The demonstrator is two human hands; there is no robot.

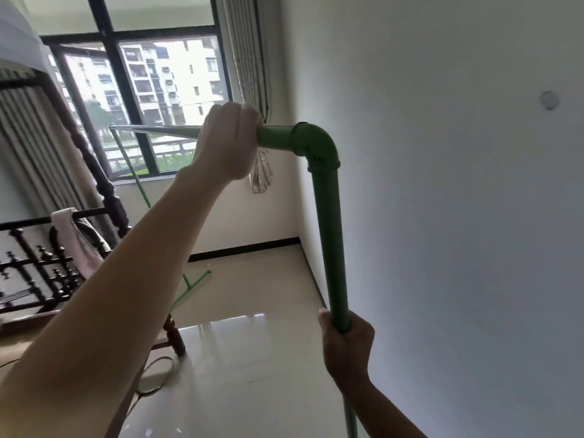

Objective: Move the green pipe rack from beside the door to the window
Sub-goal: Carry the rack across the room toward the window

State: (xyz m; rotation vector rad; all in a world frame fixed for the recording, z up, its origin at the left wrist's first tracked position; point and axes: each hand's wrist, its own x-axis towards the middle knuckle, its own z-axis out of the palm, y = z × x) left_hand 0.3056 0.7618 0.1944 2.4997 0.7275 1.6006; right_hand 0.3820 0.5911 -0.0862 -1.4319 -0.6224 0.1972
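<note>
So I've got the green pipe rack (327, 222) in both hands. My left hand (229, 142) is wrapped tight round the top bar, just beside the elbow joint (316, 143), and my right hand (346, 346) is closed round the near upright lower down. The rack sits close along the white wall (458, 216) on my right, and its far end already reaches toward the window (142, 90) — the far leg and its foot (192, 284) are down near the floor ahead.

My read is we're mid-carry with some floor left to cover. What I'd do: keep the top bar level, keep both grips firm so the frame doesn't twist at the joints, and walk it straight down the gap. I can't tell whether the far foot is touching the tiles (252, 343) or just above them, so I'd keep it lifted to avoid scraping.

Stuff in the way — the dark wooden bed frame (104, 191) on the left with a cloth (74, 238) draped over its rail, a cable (158, 374) looped on the floor by the bed leg, and the curtain (249, 74) hanging in the corner, right behind my left hand. The curtain could snag on the bar.
</note>
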